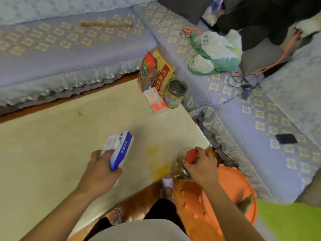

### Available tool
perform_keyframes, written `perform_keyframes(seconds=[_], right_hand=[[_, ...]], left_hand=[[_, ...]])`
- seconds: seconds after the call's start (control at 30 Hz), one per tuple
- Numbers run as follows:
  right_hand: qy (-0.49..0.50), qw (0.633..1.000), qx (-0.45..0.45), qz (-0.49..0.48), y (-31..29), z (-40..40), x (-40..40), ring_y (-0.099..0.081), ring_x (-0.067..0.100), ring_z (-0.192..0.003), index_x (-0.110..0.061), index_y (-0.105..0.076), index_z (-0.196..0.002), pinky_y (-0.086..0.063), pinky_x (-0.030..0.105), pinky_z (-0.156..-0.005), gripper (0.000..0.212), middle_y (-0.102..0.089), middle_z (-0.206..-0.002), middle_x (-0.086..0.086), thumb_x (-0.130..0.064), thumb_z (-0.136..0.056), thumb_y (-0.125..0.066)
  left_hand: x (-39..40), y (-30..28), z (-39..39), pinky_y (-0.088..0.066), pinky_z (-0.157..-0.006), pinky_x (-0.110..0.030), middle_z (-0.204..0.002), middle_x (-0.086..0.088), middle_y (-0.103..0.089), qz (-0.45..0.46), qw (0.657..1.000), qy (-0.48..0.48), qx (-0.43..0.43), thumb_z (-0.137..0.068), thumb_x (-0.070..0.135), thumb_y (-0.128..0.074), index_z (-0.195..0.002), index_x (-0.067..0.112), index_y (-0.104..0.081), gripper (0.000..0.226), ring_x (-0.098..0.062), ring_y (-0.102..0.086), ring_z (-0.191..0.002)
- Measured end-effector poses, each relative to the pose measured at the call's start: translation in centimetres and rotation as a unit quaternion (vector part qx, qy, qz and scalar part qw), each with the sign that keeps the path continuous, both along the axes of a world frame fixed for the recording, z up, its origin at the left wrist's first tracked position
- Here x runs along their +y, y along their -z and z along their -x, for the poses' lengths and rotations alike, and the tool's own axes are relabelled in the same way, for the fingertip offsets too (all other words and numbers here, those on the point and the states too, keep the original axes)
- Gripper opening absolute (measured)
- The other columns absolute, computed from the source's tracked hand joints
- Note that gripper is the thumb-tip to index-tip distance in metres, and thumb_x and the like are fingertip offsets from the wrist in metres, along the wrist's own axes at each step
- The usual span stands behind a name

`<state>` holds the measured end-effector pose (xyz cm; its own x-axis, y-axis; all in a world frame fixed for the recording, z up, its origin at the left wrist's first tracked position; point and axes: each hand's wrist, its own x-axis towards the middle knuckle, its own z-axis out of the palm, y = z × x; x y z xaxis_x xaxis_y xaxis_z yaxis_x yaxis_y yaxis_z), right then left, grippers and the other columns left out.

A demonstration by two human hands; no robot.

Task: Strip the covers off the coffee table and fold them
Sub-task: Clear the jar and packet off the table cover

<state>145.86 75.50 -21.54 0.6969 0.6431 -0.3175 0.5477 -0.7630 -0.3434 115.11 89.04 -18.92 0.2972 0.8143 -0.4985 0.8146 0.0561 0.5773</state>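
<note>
Left hand (99, 171) grips tissue pack (119, 148), right hand (199, 165) grips jar (182, 166); cover (69, 136) looks limp, light, best pinched at corners.

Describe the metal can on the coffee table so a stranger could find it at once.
Start at the cream-covered coffee table and go to its far right corner, next to the sofa. There a cluster stands: a red and gold bag, a tissue box and the can. The can is the only round one, open-topped, shiny ribbed metal inside, purple and yellow label.

A cream cloth cover (69, 136) lies matt over the bench. The tin (176, 93) is shiny metal inside. The jar (180, 166) is clear glass with a smooth red lid (192, 156).
</note>
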Motion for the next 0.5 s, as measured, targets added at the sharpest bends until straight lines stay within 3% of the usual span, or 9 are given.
perform_keyframes(seconds=[0.07,0.2,0.5], right_hand=[[-0.047,0.999,0.005,0.008,2.2,-4.2,4.0,-0.046,0.038,-0.117,-0.024,-0.047,-0.141,-0.042,0.044,-0.100,0.077,-0.051,-0.127,0.014,-0.053,-0.075,-0.074],[-0.098,0.995,0.009,0.025,6.1,-12.5,12.4,-0.042,0.035,-0.124,-0.022,-0.038,-0.144,-0.043,0.046,-0.102,0.079,-0.046,-0.134,0.012,-0.051,-0.079,-0.073],[-0.175,0.984,-0.035,0.028,12.6,-21.4,23.8,-0.043,0.040,-0.119,-0.009,-0.041,-0.131,-0.047,0.050,-0.097,0.074,-0.047,-0.132,0.020,-0.053,-0.081,-0.072]], left_hand=[[0.8,0.9,-2.2,-0.048,-0.103,-0.041,-0.134,-0.004,-0.032,0.020,0.999,-0.044,0.023,-0.082,0.029,-0.068,-0.140,0.030,-0.047,0.062,-0.025,-0.034,-0.135],[1.9,2.6,-7.4,-0.053,-0.095,-0.046,-0.140,-0.007,-0.032,0.038,0.986,-0.146,0.066,-0.085,0.019,-0.071,-0.139,0.030,-0.045,0.060,-0.032,-0.044,-0.123],[0.9,5.2,-15.2,-0.058,-0.089,-0.046,-0.140,-0.007,-0.031,0.066,0.969,-0.203,0.123,-0.087,0.026,-0.070,-0.139,0.033,-0.034,0.064,-0.033,-0.049,-0.118]])
